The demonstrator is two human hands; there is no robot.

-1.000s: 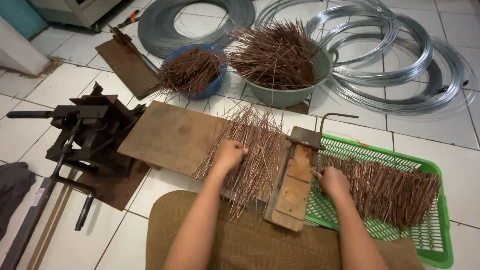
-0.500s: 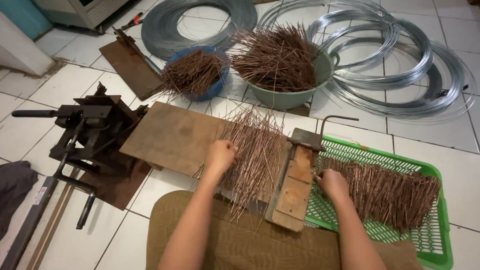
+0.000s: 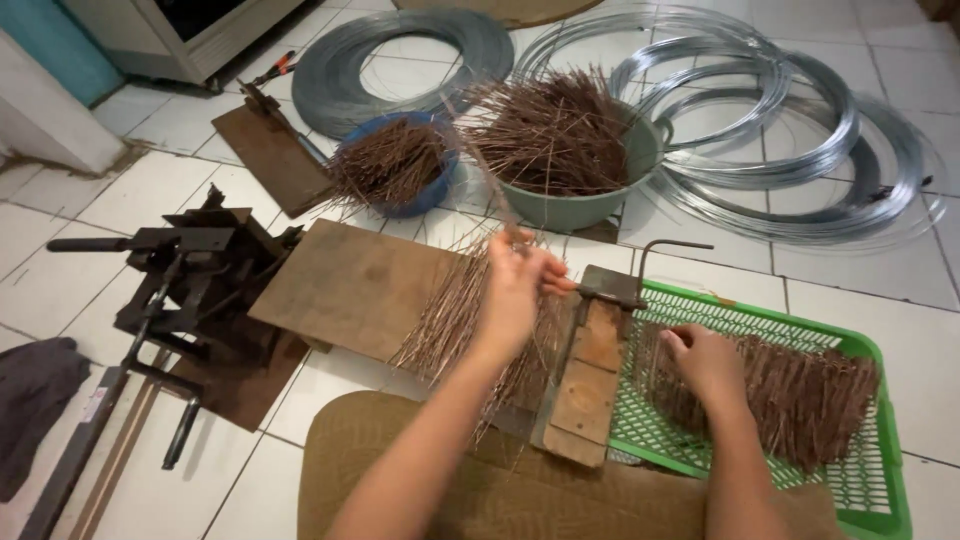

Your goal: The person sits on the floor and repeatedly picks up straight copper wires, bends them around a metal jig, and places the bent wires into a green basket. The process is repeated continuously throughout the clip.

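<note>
Wire coils lie on the tiled floor; the green basket holds cut rods. Right hand, fingers curled, grips these rods. Left hand, fingers pinched, lifts one rod above the board.

Lots of clutter on the white tile floor. Big coils of shiny wire piled at the top right, plus a darker grey coil further left. Blue bowl stuffed with rusty brown rods, right next to a green basin heaped with the same. Dark metal press with a long handle sitting on the left, on a rusty plate. Flat brown board behind it, orange-handled pliers near its far end. Grey cloth bunched at the left edge. Woven mat along the bottom.
</note>
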